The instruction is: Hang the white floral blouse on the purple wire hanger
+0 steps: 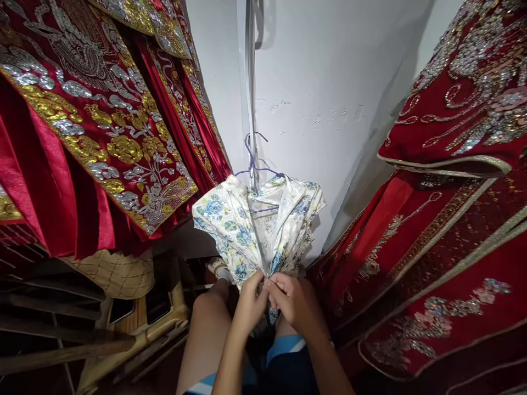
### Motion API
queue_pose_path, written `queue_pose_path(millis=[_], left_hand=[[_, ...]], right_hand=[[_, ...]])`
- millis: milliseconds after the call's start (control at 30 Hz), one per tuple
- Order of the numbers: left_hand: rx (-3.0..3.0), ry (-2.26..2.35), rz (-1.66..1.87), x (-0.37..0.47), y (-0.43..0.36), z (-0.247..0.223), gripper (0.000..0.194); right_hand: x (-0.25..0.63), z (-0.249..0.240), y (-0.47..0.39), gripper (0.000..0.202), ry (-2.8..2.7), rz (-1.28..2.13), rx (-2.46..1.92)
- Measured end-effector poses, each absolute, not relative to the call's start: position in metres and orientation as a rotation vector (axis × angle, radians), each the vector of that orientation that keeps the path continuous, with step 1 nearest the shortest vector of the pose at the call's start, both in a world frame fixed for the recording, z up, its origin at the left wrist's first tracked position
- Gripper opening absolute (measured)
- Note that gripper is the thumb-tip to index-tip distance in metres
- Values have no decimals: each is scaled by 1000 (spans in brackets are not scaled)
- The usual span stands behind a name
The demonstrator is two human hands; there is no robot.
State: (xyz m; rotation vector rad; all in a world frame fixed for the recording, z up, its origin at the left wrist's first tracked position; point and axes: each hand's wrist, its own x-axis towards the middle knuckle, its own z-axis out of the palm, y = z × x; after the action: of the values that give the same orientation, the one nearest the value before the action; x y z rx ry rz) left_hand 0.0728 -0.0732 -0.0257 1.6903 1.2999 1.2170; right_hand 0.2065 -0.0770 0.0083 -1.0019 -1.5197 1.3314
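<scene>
Purple hanger at twelve o'clock; left hand and right hand pinch floral garment at six.

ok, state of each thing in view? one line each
Purple hanger: upright, hook up
Floral cap-sleeve garment: on hanger, front open at neck
Left hand: pinching garment front
Right hand: pinching garment front
Red embroidered garments, left: hanging
Red beaded garments, right: hanging
Phones: flat on bamboo seat
</scene>
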Motion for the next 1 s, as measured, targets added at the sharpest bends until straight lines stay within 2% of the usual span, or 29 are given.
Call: queue_pose_path(millis=[200, 500, 633, 733, 833, 1000], left_hand=[[1741, 1345, 1245, 70, -71, -40, 28], [1744, 1380, 1265, 73, -64, -78, 37], [1777, 1393, 1240, 71, -67, -71, 36], [1804, 1356, 1249, 64, -64, -49, 29], [1794, 1263, 1429, 55, -52, -3, 19], [1874, 1250, 1864, 46, -12, 97, 39]], right_hand=[[197, 30, -37, 37, -1327, 1363, -999], [180, 147, 38, 32, -1337, 1277, -728], [180, 168, 36, 30, -1370, 1249, -652], [184, 164, 32, 28, -1392, 1241, -650], [189, 156, 30, 26, -1395, 1198, -675], [194, 154, 22, 26, -1519, 1114, -672]])
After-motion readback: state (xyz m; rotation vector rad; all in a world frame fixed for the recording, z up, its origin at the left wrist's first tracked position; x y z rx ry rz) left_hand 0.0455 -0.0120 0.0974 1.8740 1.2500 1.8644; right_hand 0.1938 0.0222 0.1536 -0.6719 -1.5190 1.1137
